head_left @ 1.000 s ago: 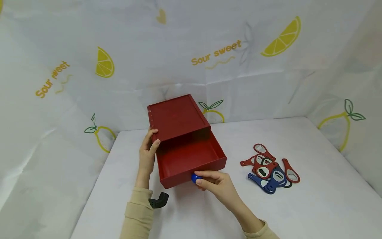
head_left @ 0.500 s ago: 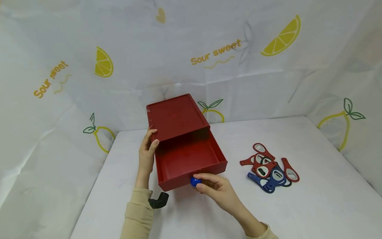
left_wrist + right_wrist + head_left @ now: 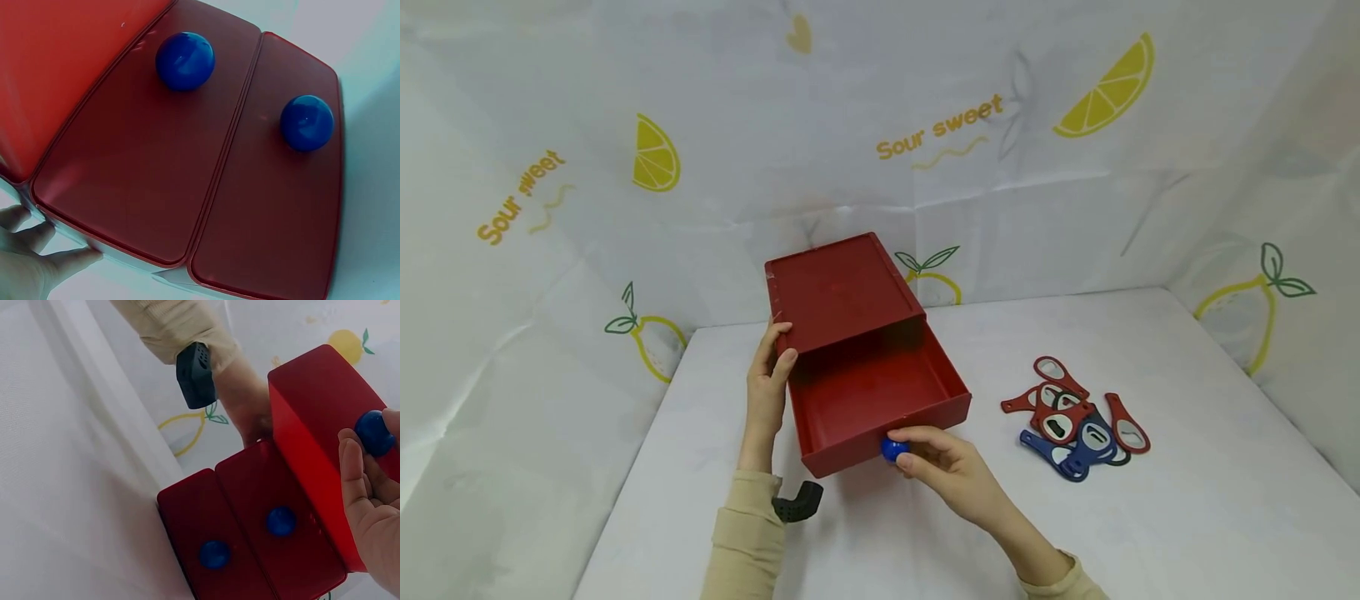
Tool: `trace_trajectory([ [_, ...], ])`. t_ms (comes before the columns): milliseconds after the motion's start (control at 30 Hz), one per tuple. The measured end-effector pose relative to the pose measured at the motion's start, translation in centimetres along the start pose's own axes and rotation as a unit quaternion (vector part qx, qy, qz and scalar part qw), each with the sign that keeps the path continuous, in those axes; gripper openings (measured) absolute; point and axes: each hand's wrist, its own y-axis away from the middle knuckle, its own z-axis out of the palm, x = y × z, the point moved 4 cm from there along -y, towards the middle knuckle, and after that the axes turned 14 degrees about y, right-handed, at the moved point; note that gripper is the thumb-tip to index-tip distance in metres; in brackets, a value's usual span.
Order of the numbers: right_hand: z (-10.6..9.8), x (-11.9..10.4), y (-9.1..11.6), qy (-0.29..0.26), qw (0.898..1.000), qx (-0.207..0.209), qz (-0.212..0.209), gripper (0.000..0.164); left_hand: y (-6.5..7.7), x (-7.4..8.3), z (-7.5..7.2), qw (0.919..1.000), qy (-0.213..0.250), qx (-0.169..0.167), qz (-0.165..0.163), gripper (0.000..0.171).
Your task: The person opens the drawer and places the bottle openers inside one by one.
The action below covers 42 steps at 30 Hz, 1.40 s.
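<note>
A red drawer cabinet [image 3: 846, 292] stands on the white table, its top drawer [image 3: 872, 392] pulled far out and bare inside. My right hand [image 3: 951, 475] pinches the round blue knob [image 3: 893, 450] on that drawer's front between thumb and fingers. At the cabinet's left side, my left hand [image 3: 769, 392] rests its fairly straight fingers against the wall and top edge near the front corner. Two lower drawers, each with a blue knob, sit shut in the left wrist view: the middle drawer [image 3: 137, 150] and the bottom drawer [image 3: 262, 212].
Right of the cabinet lies a loose pile of several red and blue bottle openers [image 3: 1067, 425], with one red bottle opener [image 3: 1127, 423] at its right side. A black curved piece [image 3: 799, 502] sits at the left sleeve. A lemon-print sheet [image 3: 820, 125] hangs behind the table.
</note>
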Motion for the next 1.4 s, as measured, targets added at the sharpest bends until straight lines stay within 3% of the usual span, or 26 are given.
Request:
trace_trajectory([
  [300, 0.1, -0.1, 0.0, 0.009, 1.0, -0.006, 0.014, 0.029, 0.1, 0.0, 0.0, 1.0, 0.003, -0.002, 0.003, 0.038],
  [633, -1.3, -0.7, 0.6, 0.064, 0.995, 0.036, -0.064, 0.034, 0.0, 0.1, 0.2, 0.9999, 0.009, 0.004, 0.011, 0.038],
  [767, -2.9, -0.1, 1.1, 0.076, 0.993, 0.067, -0.06, 0.03, 0.1, 0.0, 0.1, 0.9998, 0.013, 0.003, 0.012, 0.037],
  [967, -5.7, 1.5, 2.1, 0.141, 0.985, 0.1, -0.011, 0.023, 0.0, -0.1, 0.1, 0.9998, 0.014, 0.003, 0.015, 0.037],
  [1167, -9.0, 3.1, 3.0, 0.217, 0.969, 0.097, 0.061, 0.019, -0.1, -0.1, 0.2, 0.9998, 0.012, 0.001, 0.018, 0.036],
  [1300, -11.0, 4.3, 3.9, 0.263, 0.954, 0.091, 0.108, 0.02, -0.1, -0.2, 0.2, 0.9999, 0.011, -0.002, 0.013, 0.036],
  [1400, -12.5, 5.1, 4.7, 0.311, 0.934, 0.097, 0.147, 0.022, -0.1, -0.3, 0.1, 0.9999, 0.011, 0.0, 0.01, 0.036],
])
